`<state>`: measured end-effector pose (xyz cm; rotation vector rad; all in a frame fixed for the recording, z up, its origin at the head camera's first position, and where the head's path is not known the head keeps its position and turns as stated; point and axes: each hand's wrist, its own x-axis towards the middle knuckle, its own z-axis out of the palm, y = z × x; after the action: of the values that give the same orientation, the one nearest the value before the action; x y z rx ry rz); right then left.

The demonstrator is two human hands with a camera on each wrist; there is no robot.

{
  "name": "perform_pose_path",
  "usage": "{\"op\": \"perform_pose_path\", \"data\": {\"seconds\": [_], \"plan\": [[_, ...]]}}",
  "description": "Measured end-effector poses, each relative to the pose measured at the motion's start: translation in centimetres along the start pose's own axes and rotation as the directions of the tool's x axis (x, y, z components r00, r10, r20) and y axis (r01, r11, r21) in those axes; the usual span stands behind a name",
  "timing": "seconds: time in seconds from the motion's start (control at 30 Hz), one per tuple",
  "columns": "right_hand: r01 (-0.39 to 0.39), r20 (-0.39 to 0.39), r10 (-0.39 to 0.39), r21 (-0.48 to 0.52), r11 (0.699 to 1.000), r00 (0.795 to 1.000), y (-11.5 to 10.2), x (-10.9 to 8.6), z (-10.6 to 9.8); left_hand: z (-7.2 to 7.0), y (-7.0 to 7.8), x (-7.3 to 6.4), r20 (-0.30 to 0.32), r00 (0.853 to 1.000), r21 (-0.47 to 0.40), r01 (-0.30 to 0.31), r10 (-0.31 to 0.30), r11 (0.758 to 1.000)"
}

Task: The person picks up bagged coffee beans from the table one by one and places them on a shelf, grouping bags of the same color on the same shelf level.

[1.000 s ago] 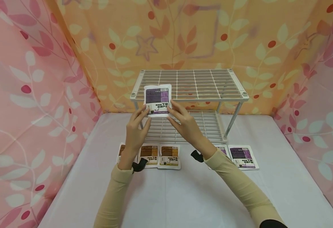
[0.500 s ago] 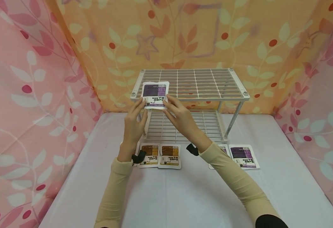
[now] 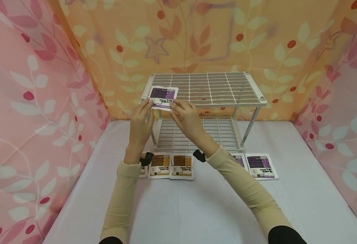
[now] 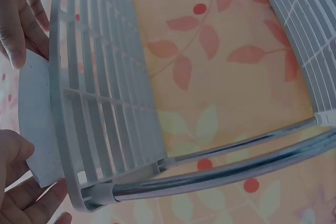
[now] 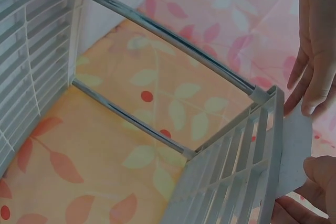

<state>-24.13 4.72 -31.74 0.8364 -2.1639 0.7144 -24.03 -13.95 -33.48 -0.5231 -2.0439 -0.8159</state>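
A white pouch (image 3: pixel 164 96) with a purple label lies tilted back at the front left of the rack's upper shelf (image 3: pixel 218 89). My left hand (image 3: pixel 140 125) pinches its left lower corner between thumb and fingers. On the right lower corner, my right hand (image 3: pixel 189 120) pinches it the same way. The left wrist view shows the pouch's plain white underside (image 4: pixel 37 114) against the shelf's front edge, with part of it jutting out past that edge. Whether its far end rests on the wires is hard to tell.
White wire rack with metal legs (image 3: pixel 249 127) and a lower shelf (image 3: pixel 196 134). In front lie three pouches with brown labels (image 3: pixel 182 166) at left, and purple-labelled pouches (image 3: pixel 261 166) at right, partly behind the right sleeve. Patterned cloth walls (image 3: pixel 105 51) surround the table.
Both hands have carried the pouch slightly up and left, further over the upper shelf. It has tipped from nearly upright to flatter. The pouches on the table have stayed put.
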Motion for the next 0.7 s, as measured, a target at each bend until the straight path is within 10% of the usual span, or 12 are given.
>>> {"op": "perform_pose_path", "data": {"seconds": [0.7], "plan": [[-0.045,0.057,0.048,-0.061,0.997,0.997,1.0,1.5,0.9,-0.1,-1.6,1.3,0.078,0.997,0.191,0.011,-0.027,0.982]]}}
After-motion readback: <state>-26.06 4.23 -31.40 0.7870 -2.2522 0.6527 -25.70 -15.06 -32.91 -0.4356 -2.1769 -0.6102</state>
